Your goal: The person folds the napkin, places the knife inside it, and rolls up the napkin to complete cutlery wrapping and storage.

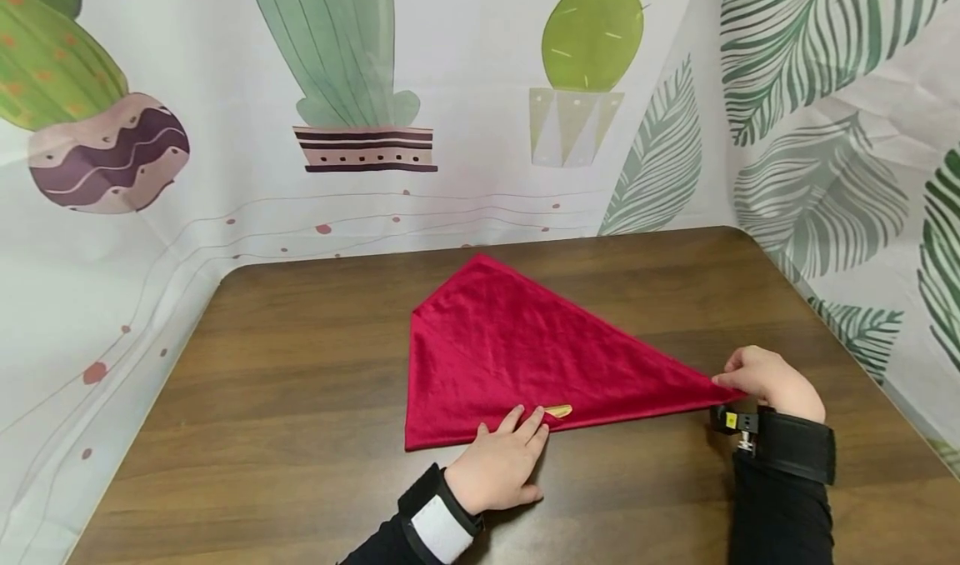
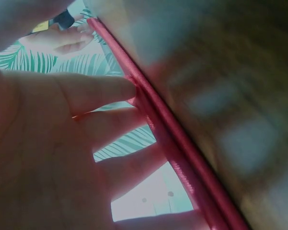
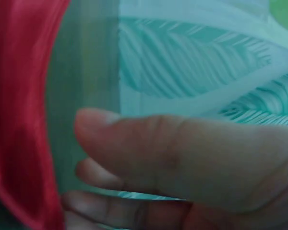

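Note:
A red, slightly shiny cloth (image 1: 495, 340) lies folded flat on the table, tapering to a narrow point at the right. A small gold-coloured patch (image 1: 558, 411) shows at its near edge. The left hand (image 1: 501, 463) rests with fingers spread, their tips on this near edge beside the patch. In the left wrist view, the straight fingers (image 2: 108, 91) meet the cloth's rolled edge (image 2: 177, 139). At the narrow point is the right hand (image 1: 776, 382), fingers bent downward. The right wrist view shows its thumb (image 3: 134, 139) beside the cloth (image 3: 19, 96), with no fabric visible between thumb and fingers.
The brown wood-grain table (image 1: 262, 382) has rounded far corners. Behind it and at the right hangs a white backdrop (image 1: 480, 198) printed with cacti and leaves. Each wrist wears a black strap (image 1: 797, 444) over a dark sleeve.

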### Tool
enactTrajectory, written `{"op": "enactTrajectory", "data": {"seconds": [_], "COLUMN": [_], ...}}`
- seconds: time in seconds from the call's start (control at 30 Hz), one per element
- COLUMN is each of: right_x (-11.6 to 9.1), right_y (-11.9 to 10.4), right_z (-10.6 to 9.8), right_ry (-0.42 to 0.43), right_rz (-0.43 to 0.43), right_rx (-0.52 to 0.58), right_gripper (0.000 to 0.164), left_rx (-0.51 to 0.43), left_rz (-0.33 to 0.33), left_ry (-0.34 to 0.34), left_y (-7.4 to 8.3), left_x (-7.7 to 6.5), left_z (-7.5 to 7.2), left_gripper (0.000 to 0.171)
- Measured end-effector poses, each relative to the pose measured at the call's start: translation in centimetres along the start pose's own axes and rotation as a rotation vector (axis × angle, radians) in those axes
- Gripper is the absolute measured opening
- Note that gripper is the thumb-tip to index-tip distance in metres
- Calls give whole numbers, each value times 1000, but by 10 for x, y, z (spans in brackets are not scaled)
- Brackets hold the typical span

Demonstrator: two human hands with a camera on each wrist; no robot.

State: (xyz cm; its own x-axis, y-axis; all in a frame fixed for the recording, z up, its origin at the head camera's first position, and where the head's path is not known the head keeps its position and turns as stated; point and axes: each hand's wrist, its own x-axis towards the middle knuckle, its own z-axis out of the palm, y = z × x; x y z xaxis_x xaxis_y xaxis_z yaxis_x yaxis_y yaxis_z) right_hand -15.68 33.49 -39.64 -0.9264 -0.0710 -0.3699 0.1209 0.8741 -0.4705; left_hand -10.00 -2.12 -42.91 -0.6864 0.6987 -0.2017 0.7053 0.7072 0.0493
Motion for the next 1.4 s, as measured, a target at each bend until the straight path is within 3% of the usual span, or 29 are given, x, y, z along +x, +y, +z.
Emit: {"op": "enactTrajectory", "data": {"seconds": [0.13,0.37,0.57,0.77,0.97,1.2,1.3,1.4], "right_x": [-1,0,5,1,-12,-10,-9,-10], "right_y": [8,15,11,-18,-63,-106,-122,-135], "right_z": [2,7,9,3,4,20,29,36], "right_ry": [-24,-50,-35,63,241,481,516,484], "right_rz": [71,86,-14,-153,-254,-402,-432,-446], "right_rx": [0,33,105,-31,-108,-85,-50,-2], "right_gripper": [26,21,9,10,11,10,12,11], "left_rx": [5,10,-5,-71,-138,-261,-318,-361], "left_rz": [1,0,14,73,116,51,26,10], "left_ry": [0,6,5,19,197,446,507,532], "left_y": [0,0,-3,-10,-17,-18,-19,-20], "left_x": [0,-1,-1,-2,-2,0,0,0], "left_z": [0,1,0,-5,-15,-21,-22,-23], "left_gripper": [72,71,69,62,45,22,18,17]}}
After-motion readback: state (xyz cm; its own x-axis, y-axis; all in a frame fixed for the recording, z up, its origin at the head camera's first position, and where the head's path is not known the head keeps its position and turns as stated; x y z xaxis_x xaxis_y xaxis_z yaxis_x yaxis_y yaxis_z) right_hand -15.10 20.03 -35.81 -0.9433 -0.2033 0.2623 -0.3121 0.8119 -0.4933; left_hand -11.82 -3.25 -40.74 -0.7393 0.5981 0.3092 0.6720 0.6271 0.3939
